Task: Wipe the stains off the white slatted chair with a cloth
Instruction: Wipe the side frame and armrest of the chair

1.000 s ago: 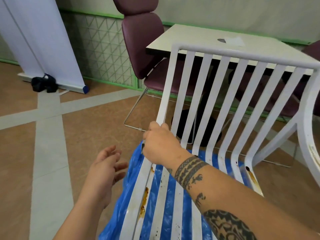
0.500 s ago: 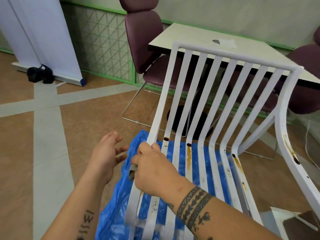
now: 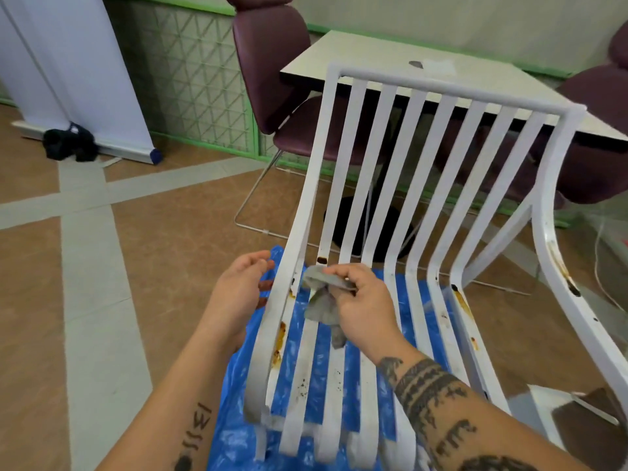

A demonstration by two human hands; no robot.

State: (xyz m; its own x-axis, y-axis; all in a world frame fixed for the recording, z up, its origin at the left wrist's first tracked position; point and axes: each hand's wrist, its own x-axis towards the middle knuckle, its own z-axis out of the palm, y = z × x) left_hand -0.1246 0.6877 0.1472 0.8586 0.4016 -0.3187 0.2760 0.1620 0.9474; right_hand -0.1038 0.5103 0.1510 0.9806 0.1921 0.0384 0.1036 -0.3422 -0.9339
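Right grip [image 3: 360, 300] pinches cloth [image 3: 321, 302] above seat slats [image 3: 300, 362] of chair [image 3: 452, 96]. Left grip [image 3: 238, 294] spread beside left rail [image 3: 268, 334], contact unclear. Risk: unbraced chair shifts under wipe pressure; bunched cloth slips through slat gaps, misses stains [image 3: 281, 334].

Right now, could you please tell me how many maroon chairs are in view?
2. The left maroon chair stands left of the table; the right maroon chair is at the frame's right edge, partly cut off. Others may be hidden.

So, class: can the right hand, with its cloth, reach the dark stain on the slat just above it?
Probably yes: the right hand grips the cloth just below the dark stain, with nothing between them.
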